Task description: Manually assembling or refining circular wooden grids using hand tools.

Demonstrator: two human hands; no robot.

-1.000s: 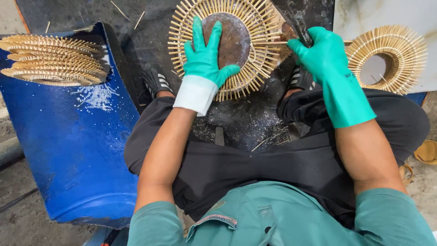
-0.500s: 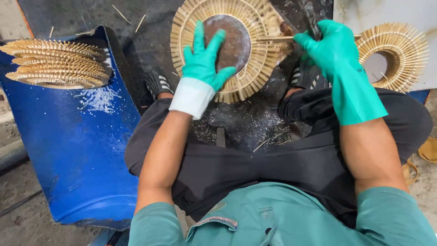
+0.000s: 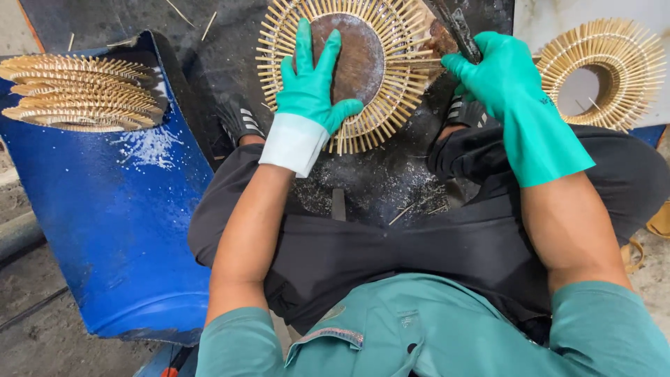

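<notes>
Hands (image 3: pixel 314 91), two; stick rings (image 3: pixel 349 70), several stacked.

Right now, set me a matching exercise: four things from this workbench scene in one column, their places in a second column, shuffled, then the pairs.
Things:
1. left hand in a green rubber glove
2. right hand in a green rubber glove
3. stack of round bamboo-stick rings
4. single bamboo-stick ring with an open middle

Places:
A. on the blue plastic barrel half
B. far right, on a pale surface
C. flat on the rusty round metal disc
D. gripping a dark metal tool

Pairs: 1-C, 2-D, 3-A, 4-B
</notes>
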